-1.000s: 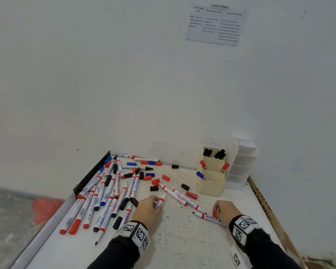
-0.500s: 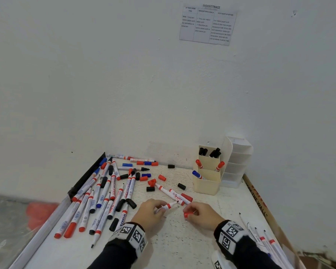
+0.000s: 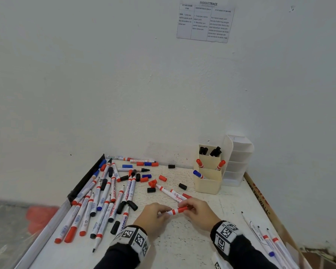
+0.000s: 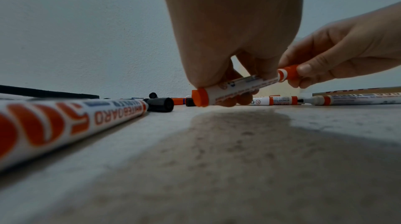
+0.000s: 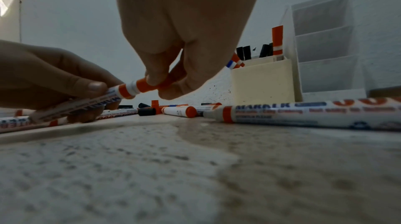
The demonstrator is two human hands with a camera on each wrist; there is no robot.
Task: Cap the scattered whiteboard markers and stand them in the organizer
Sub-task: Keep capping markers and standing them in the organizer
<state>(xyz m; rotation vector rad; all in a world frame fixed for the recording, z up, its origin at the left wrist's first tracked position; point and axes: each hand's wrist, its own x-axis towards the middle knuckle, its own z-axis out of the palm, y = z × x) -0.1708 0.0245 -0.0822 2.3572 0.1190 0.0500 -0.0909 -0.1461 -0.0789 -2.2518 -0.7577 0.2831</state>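
Your right hand (image 3: 199, 211) now seats the red cap (image 3: 182, 209) on the marker (image 4: 236, 88); left hand (image 3: 153, 216) fingers pinch its smooth barrel above the speckled surface (image 3: 182, 245).

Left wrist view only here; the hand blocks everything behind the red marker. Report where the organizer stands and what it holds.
Observer: The cream organizer stands just beyond the right hand, which pinches the cap end of the red marker. One blue-capped marker leans in its front compartment.
Operator: Give me the other compartments.
Observer: Middle compartment, two red-capped markers; back compartment, several black-capped markers.
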